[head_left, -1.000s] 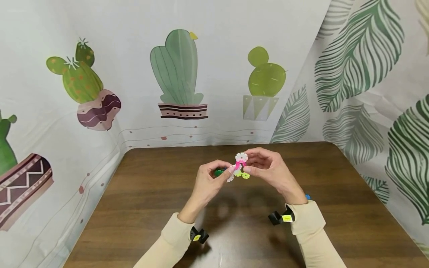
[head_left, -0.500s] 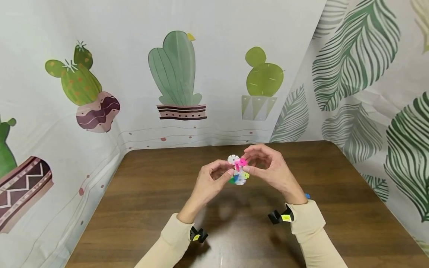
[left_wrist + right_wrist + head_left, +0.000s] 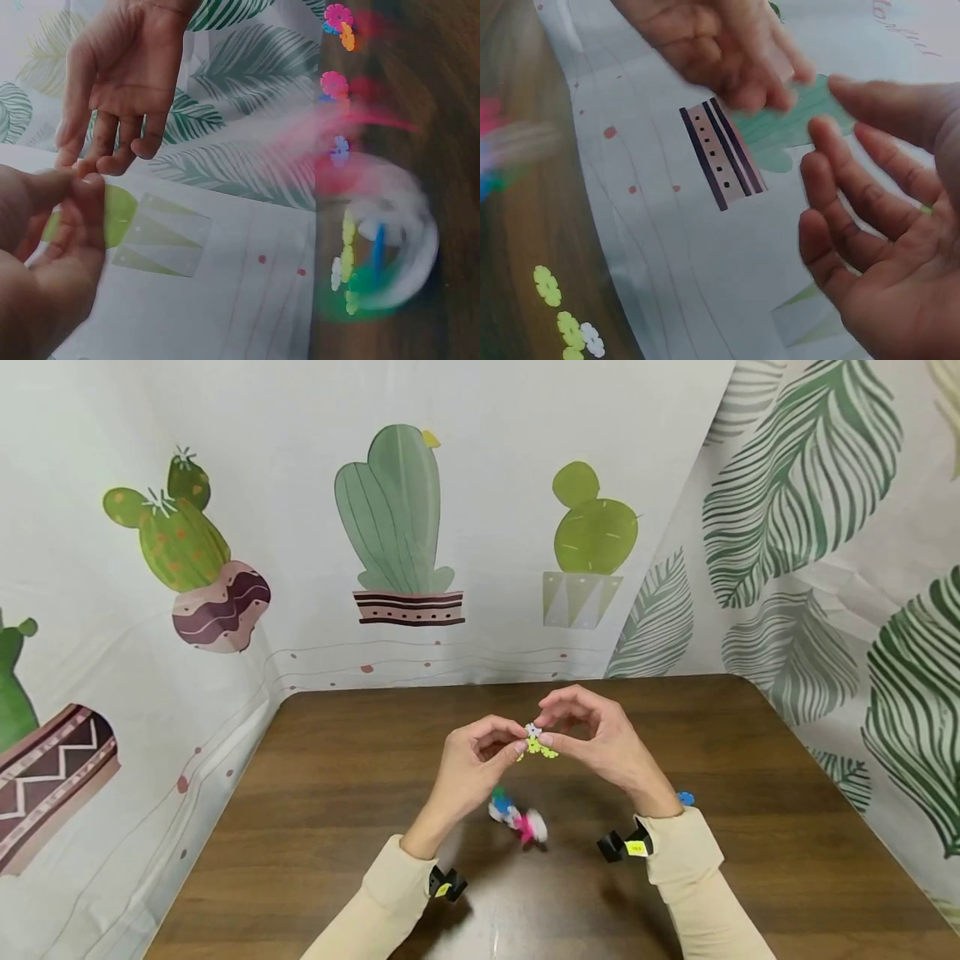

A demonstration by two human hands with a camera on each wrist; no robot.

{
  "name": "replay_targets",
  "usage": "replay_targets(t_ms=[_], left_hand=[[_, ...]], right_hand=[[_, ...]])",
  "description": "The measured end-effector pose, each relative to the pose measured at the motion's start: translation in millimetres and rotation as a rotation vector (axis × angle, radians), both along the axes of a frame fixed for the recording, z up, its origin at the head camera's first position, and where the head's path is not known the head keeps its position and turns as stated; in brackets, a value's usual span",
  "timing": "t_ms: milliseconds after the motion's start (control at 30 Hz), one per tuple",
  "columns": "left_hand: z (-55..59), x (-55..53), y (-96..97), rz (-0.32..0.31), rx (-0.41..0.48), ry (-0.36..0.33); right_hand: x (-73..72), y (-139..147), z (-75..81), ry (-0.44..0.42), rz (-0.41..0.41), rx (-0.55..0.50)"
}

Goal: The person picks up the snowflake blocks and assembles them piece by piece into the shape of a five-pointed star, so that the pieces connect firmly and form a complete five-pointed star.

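A blurred chain of flower-shaped plastic discs, pink, white, blue and green point(image 3: 517, 820), appears below and between the hands. The left wrist view smears it into a white ring point(image 3: 420, 240) over the table side. My left hand point(image 3: 474, 756) is raised with curved fingers and thumb, and no disc shows in it. Facing it, my right hand point(image 3: 600, 731) has its thumb and fingers apart with nothing between them. The fingertips of both hands come close together. Beyond them, yellow-green discs point(image 3: 533, 745) and a white disc point(image 3: 592, 340) lie on the table.
A blue disc point(image 3: 686, 797) lies beside the right wrist on the brown wooden table point(image 3: 337, 760). Pink discs point(image 3: 339, 15), with orange and blue ones, show along the table in the left wrist view. A printed cloth point(image 3: 495, 527) hangs behind.
The disc chain was between both hands' fingertips, and it turned there half a second ago. Now it is lower, nearer me and out of the fingers. The hands have barely moved.
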State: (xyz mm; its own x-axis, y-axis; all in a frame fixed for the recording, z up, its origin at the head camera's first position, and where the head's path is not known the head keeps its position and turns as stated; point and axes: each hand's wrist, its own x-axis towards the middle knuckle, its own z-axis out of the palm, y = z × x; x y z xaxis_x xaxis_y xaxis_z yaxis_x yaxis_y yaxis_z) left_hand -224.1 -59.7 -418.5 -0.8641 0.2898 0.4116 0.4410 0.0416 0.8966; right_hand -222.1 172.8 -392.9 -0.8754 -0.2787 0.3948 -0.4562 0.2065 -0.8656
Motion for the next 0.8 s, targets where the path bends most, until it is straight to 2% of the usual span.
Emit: replay_targets(t_ms=[133,200,267,333,400,500,567,667,800], left_hand=[[-4.2,-5.6,-4.2,0.068,-0.049,0.008],[-3.1,-6.8,-6.7,0.068,-0.064,0.01],[-1.3,-7.2,-8.3,0.035,-0.111,0.005],[0.0,-7.4,-9.3,-0.051,-0.231,0.009],[-0.8,-6.5,-8.8,-0.174,-0.417,0.039],[-7.0,-2.8,-4.6,-0.378,-0.718,0.124],[-13.7,0.9,1.0,-0.468,-0.861,0.17],[-24.0,7.8,10.5,-0.518,-0.988,0.198],[-34.8,18.1,20.8,-0.517,-1.086,0.208]], right_hand=[[-1.9,0.7,-2.0,-0.041,-0.024,0.016],[-2.1,2.6,-1.7,-0.054,-0.039,0.007],[-2.3,4.4,-1.4,-0.065,-0.049,-0.002],[-2.1,5.6,-0.4,-0.075,-0.052,-0.01],[-1.9,6.2,0.4,-0.075,-0.054,-0.015],[-1.4,7.4,1.6,-0.067,-0.067,-0.022],[-1.0,8.3,2.6,-0.064,-0.082,-0.03],[-0.4,9.6,4.0,-0.07,-0.097,-0.055],[0.2,10.0,5.4,-0.08,-0.091,-0.085]])
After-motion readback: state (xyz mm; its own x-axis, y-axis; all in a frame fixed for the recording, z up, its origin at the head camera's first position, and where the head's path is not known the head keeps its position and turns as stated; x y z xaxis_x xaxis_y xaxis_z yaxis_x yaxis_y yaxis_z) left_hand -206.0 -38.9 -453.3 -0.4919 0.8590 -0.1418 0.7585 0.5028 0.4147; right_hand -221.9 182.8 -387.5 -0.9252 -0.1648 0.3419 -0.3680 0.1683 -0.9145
